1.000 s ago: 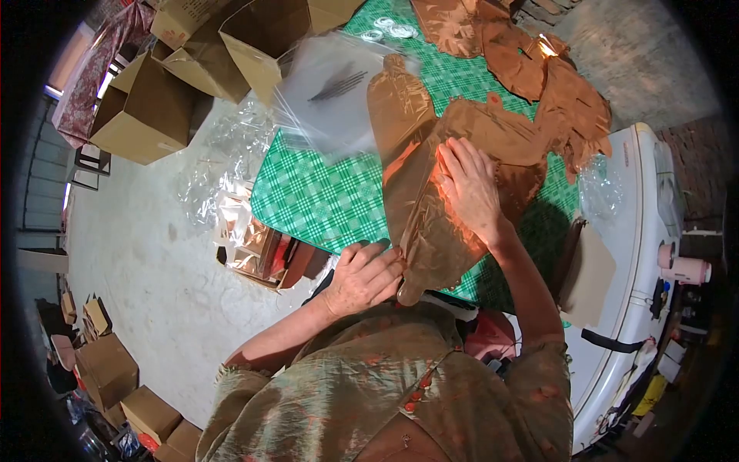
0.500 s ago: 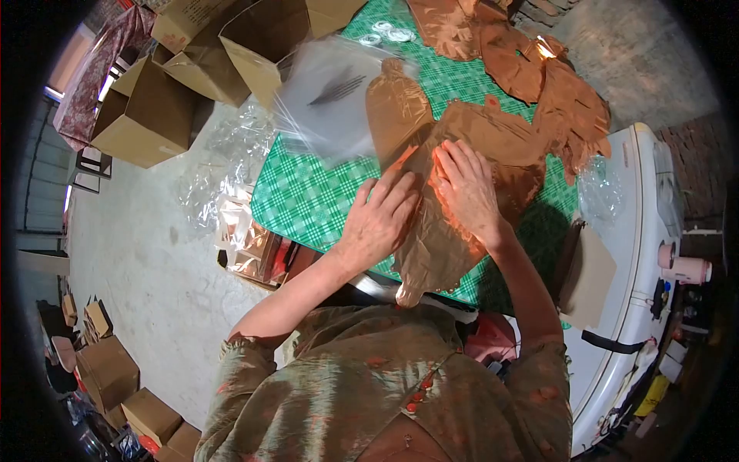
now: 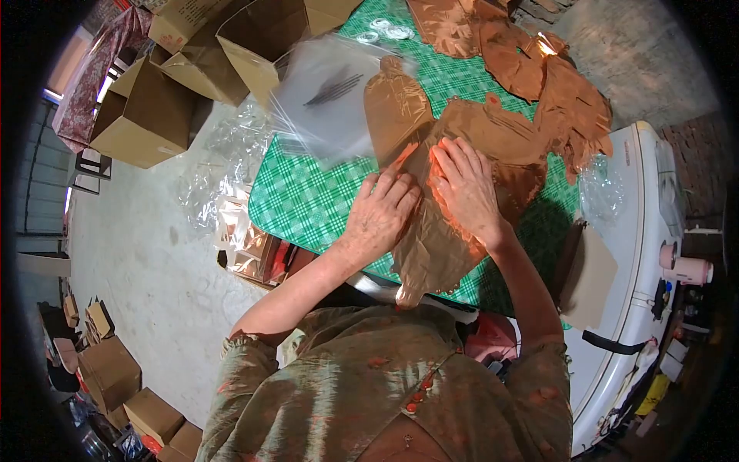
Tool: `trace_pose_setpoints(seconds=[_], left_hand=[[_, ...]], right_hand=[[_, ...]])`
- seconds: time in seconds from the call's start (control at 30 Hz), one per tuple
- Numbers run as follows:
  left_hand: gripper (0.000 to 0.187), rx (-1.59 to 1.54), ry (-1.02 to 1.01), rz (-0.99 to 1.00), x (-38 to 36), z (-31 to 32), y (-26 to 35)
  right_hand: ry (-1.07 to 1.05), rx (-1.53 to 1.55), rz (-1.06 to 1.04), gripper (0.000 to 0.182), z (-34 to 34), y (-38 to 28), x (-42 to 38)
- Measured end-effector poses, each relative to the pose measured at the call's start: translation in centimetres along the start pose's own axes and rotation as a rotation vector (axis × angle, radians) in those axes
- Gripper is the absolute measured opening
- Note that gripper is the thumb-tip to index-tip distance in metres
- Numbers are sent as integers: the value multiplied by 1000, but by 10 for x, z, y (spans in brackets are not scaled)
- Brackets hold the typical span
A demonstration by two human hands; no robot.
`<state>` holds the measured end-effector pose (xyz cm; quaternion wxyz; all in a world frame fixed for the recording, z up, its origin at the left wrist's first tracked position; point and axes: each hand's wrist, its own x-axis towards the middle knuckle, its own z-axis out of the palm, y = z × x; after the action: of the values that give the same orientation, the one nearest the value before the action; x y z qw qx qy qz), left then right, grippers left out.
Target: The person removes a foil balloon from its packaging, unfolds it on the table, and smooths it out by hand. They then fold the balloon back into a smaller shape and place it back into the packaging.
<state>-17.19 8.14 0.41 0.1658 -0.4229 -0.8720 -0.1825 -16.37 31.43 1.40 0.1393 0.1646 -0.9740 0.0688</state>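
Note:
A flat copper-coloured foil balloon [image 3: 435,250] lies across the near part of the table, its narrow end at the front edge. My left hand [image 3: 379,212] rests on its left side, fingers stretched forward and slightly bent. On the right, my right hand [image 3: 466,189] lies palm down on the foil, fingers extended side by side. Orange reflections glow beside both hands. Beyond the left fingers is another foil piece with a rounded end [image 3: 392,96]. More foil [image 3: 493,127] spreads under and past the right hand. What is under the palms is hidden.
A stack of clear plastic bags [image 3: 323,96] sits on the green checked tablecloth [image 3: 300,200]. White ribbon rolls [image 3: 396,32] and more copper foil balloons [image 3: 570,100] lie farther back. Open cardboard boxes [image 3: 146,115] stand at left; a white appliance [image 3: 627,200] is at right.
Both hands keep almost the same place on the foil. The view has shifted very slightly.

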Motion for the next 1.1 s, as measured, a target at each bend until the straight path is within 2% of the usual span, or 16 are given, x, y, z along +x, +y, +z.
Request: trace_pose_setpoints(seconds=[0.4,1.1], left_hand=[[41,-39,42,-3,-1,3,0],[44,-31,3,1,1,-4,3]], right_hand=[[16,-25,-23,53,-2,-2,3],[79,-27,-39,51,7,-1,6]])
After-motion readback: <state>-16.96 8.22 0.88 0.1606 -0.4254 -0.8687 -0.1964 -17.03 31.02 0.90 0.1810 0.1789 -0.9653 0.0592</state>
